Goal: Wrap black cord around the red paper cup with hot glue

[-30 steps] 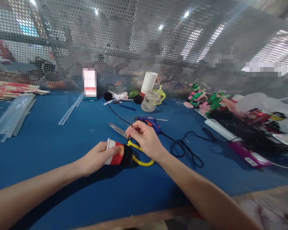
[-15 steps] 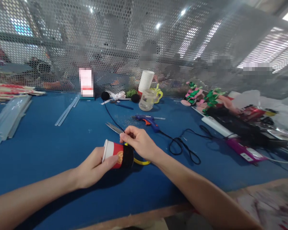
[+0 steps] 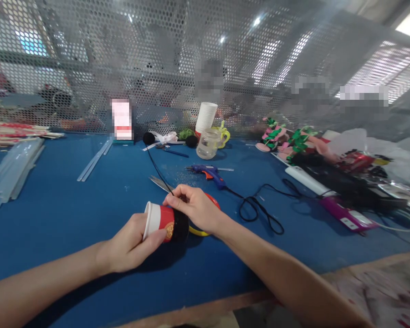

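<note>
Gripping the cup (image 3: 156, 220) on its side over the bench (image 3: 71, 205), your left hand (image 3: 130, 246) curls its fingers round it; your right hand (image 3: 196, 207) pinches the black string (image 3: 157, 171) against its dark end. Loosen that pinch and the string may slip; the scissors (image 3: 160, 183) lie just beneath.

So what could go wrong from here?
1. The thread runs straight from the right hand to its ball, passing right by the scissors; it might snag on the blades.
2. The left hand holds the cup on its side; a tight grip could crush it.
</note>
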{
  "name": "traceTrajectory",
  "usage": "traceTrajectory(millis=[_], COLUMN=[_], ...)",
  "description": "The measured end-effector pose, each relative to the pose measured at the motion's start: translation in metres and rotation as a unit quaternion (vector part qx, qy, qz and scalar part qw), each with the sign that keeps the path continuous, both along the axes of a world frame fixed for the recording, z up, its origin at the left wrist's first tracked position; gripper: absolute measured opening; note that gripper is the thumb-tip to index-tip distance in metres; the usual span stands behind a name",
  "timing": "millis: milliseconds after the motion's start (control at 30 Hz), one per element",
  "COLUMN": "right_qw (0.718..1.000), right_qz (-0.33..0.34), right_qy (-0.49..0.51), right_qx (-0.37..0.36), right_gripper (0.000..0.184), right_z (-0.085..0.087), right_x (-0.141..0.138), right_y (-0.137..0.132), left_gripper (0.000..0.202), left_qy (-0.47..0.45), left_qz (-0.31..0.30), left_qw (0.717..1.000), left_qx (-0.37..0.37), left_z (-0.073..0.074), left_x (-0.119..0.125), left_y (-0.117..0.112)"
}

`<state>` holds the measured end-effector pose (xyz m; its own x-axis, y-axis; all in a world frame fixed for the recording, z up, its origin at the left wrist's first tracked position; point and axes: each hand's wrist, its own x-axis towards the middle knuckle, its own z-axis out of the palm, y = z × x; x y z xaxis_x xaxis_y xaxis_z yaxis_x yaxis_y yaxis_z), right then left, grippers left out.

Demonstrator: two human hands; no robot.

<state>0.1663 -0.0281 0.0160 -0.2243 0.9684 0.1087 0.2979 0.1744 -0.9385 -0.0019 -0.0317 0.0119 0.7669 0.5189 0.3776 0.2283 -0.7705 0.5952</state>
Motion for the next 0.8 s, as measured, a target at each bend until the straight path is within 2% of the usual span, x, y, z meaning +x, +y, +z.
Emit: traceTrajectory(millis=[200, 567, 667, 800], right_qw=[0.999, 0.997, 0.991, 0.966], right_qz=[0.015, 0.029, 0.041, 0.127], right_qy=[0.026, 0.056, 0.093, 0.119], right_qx=[-0.022, -0.036, -0.091, -0.192], right_gripper=[0.021, 0.025, 0.031, 0.038], right_z=[-0.005, -0.004, 0.0, 0.005], right_x=[0.0, -0.001, 0.002, 0.011], right_y=[0.001, -0.001, -0.002, -0.003], left_gripper=[0.016, 0.013, 0.012, 0.012], left_qy=[-0.013, -0.044, -0.054, -0.028], left_qz=[-0.034, -0.069, -0.061, -0.027], left_qw=[0.998, 0.986, 0.985, 0.994], left_qx=[0.054, 0.143, 0.151, 0.1], left_z=[0.0, 0.004, 0.005, 0.004], left_x=[-0.001, 0.0, -0.002, -0.006], left_y=[0.002, 0.004, 0.007, 0.012])
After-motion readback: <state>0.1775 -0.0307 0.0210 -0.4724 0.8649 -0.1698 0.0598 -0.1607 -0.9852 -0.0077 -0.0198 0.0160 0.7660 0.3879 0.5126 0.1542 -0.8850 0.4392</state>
